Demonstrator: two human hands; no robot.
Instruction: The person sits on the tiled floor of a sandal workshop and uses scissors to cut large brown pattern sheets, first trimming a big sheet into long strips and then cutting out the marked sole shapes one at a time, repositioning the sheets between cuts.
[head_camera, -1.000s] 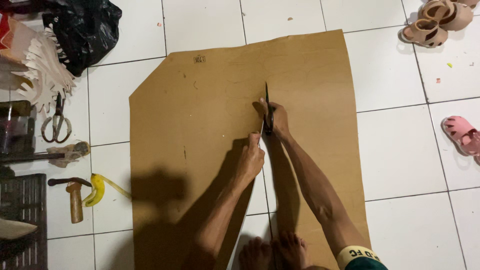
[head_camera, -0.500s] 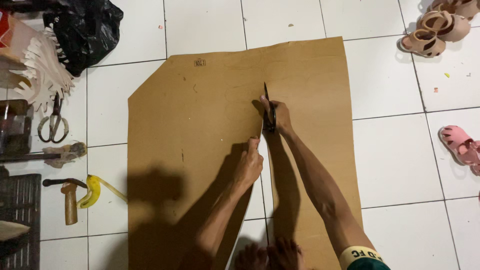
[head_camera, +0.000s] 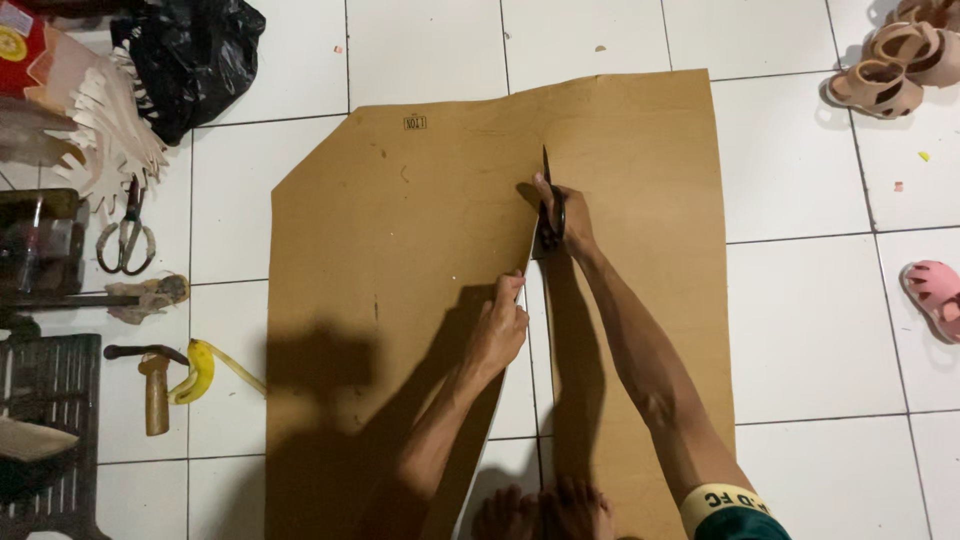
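We see a white tiled floor (head_camera: 810, 330) with dark grout lines filling the room's visible part, and on it lies a large brown cardboard sheet (head_camera: 400, 260), flat, with its upper left corner cut off at a slant. A slit runs up the sheet's middle from the near edge to the blades, and white tile shows through the gap. The right hand (head_camera: 562, 215) is closed through the handles of a pair of black scissors (head_camera: 549, 195); the long axis of the scissors runs away from the person, tip pointing to the far edge of the sheet. We cannot tell how far the blades are parted. Just below and left of that grip, the left hand (head_camera: 500, 330) pinches the cut edge of the left flap, fingers curled over it and lifting it slightly.

Far to the left of the grip, a crumpled black plastic bag (head_camera: 185, 55) sits by the top edge; what it holds is hidden. Below it lies a stack of pale card cut-outs (head_camera: 105, 140), then a second pair of grey metal scissors (head_camera: 125, 235), and lower still a wooden-handled hammer (head_camera: 150, 385) beside a yellow curved tool (head_camera: 200, 370). Far right of the grip, beige sandals (head_camera: 890, 65) and a pink sandal (head_camera: 935, 295) rest on the tiles.
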